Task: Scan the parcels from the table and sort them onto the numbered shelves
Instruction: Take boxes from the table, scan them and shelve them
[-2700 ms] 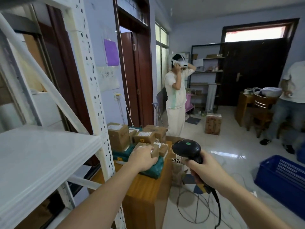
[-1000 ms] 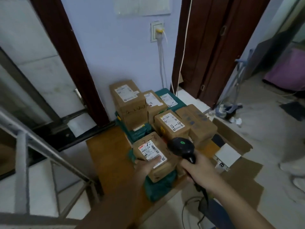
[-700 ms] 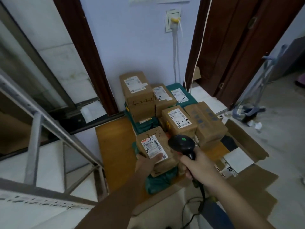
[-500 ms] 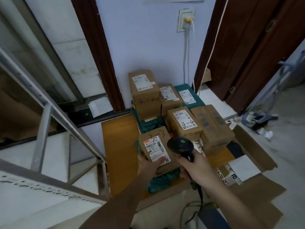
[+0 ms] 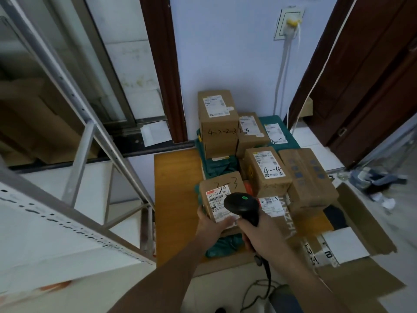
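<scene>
My left hand (image 5: 211, 222) is gripping the near edge of the 3-3 parcel (image 5: 220, 195); my right hand (image 5: 257, 233) is clamping the barcode scanner (image 5: 242, 205), its head hovering over the parcel's label (image 5: 217, 201), long axis running away from me, table (image 5: 173, 199) front.

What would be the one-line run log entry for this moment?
step: scanning | left hand: grips parcel marked 3-3 | right hand: holds scanner over its label | parcel: on table pile
</scene>
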`<state>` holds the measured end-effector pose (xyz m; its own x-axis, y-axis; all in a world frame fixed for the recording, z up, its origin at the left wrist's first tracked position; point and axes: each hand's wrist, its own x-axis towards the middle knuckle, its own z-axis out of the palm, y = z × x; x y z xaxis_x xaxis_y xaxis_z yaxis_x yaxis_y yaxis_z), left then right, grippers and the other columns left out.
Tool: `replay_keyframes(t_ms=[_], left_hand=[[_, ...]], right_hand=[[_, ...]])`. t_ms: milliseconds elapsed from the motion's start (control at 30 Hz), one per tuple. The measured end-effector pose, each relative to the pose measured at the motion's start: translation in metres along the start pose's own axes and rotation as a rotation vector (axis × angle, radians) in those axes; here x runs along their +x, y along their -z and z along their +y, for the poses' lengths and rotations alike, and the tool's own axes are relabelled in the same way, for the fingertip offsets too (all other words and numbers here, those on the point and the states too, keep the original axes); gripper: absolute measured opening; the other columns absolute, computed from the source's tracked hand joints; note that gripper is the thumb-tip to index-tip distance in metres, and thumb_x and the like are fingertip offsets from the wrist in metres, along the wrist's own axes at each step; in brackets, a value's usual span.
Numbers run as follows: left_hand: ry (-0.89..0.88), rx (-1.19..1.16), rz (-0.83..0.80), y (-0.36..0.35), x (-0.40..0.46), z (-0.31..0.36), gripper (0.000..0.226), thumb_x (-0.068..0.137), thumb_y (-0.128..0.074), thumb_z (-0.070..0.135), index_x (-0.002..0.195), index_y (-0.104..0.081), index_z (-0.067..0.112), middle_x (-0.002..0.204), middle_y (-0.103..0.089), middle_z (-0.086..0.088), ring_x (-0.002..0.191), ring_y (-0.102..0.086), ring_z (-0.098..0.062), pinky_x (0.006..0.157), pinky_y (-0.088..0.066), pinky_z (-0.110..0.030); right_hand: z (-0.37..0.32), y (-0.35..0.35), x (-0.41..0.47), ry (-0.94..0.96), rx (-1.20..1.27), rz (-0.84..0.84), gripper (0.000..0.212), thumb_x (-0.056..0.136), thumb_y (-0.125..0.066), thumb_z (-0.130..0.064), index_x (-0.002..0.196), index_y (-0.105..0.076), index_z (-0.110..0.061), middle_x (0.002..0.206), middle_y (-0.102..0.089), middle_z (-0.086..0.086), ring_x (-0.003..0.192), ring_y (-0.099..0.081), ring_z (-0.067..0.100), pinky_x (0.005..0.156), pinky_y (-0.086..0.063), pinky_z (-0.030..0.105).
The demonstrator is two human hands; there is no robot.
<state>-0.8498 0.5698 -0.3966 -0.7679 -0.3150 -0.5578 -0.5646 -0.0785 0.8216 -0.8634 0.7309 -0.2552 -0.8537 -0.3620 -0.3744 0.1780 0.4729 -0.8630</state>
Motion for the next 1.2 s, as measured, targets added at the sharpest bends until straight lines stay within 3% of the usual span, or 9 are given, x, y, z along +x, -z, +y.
replay_keyframes(t_ms=[133, 300, 800, 967, 1100, 1200], left_hand=[[0.001, 0.003, 0.031, -0.003, 0.002, -0.003, 0.156, 0.04, -0.09, 0.075, 0.161, -0.004, 0.025, 0.152, -0.049, -0.003, 0.137, -0.051, -0.024, 0.113, -0.048, -0.048], [-0.005, 0.014, 0.037, -0.005, 0.001, -0.001, 0.155, 0.04, -0.086, 0.073, 0.161, -0.005, 0.021, 0.152, -0.048, -0.004, 0.14, -0.048, -0.025, 0.115, -0.046, -0.049], [0.022, 0.037, 0.041, -0.004, 0.009, -0.011, 0.147, 0.042, -0.087, 0.075, 0.159, -0.006, 0.035, 0.15, -0.05, -0.003, 0.137, -0.052, -0.026, 0.111, -0.05, -0.052], [0.038, 0.035, 0.039, -0.005, 0.013, -0.014, 0.149, 0.039, -0.089, 0.078, 0.157, -0.006, 0.04, 0.149, -0.05, -0.002, 0.136, -0.053, -0.025, 0.111, -0.05, -0.052], [0.041, 0.075, 0.052, -0.004, 0.0, 0.0, 0.143, 0.044, -0.084, 0.069, 0.159, -0.007, 0.033, 0.148, -0.052, -0.003, 0.134, -0.054, -0.026, 0.11, -0.051, -0.05], [0.035, 0.117, 0.057, -0.002, -0.007, 0.008, 0.131, 0.061, -0.089, 0.06, 0.159, -0.009, 0.026, 0.144, -0.055, -0.004, 0.129, -0.058, -0.026, 0.102, -0.054, -0.041]], right_hand=[[0.002, -0.002, -0.001, 0.006, -0.035, -0.012, 0.005, 0.096, -0.061, -0.02, 0.093, -0.058, -0.02, 0.054, -0.057, -0.001, 0.043, -0.055, 0.011, 0.045, -0.046, 0.022], [0.002, -0.003, -0.002, 0.002, -0.036, -0.014, 0.009, 0.097, -0.062, -0.022, 0.099, -0.056, -0.029, 0.057, -0.058, -0.002, 0.044, -0.056, 0.007, 0.044, -0.046, 0.018], [0.002, -0.01, -0.002, -0.008, -0.022, -0.025, 0.006, 0.096, -0.06, -0.016, 0.093, -0.055, -0.015, 0.044, -0.054, -0.004, 0.035, -0.049, 0.007, 0.041, -0.042, 0.02], [0.0, -0.01, -0.004, -0.002, -0.008, -0.032, 0.005, 0.096, -0.06, -0.016, 0.097, -0.056, -0.018, 0.054, -0.057, 0.0, 0.039, -0.05, 0.011, 0.042, -0.043, 0.023], [-0.002, -0.009, -0.007, 0.002, -0.019, -0.036, 0.01, 0.097, -0.06, -0.017, 0.098, -0.055, -0.025, 0.057, -0.058, 0.002, 0.045, -0.053, 0.014, 0.044, -0.046, 0.024], [-0.003, -0.008, -0.009, -0.002, -0.028, -0.041, 0.01, 0.097, -0.061, -0.019, 0.098, -0.055, -0.027, 0.058, -0.059, 0.002, 0.046, -0.054, 0.013, 0.044, -0.046, 0.023]])
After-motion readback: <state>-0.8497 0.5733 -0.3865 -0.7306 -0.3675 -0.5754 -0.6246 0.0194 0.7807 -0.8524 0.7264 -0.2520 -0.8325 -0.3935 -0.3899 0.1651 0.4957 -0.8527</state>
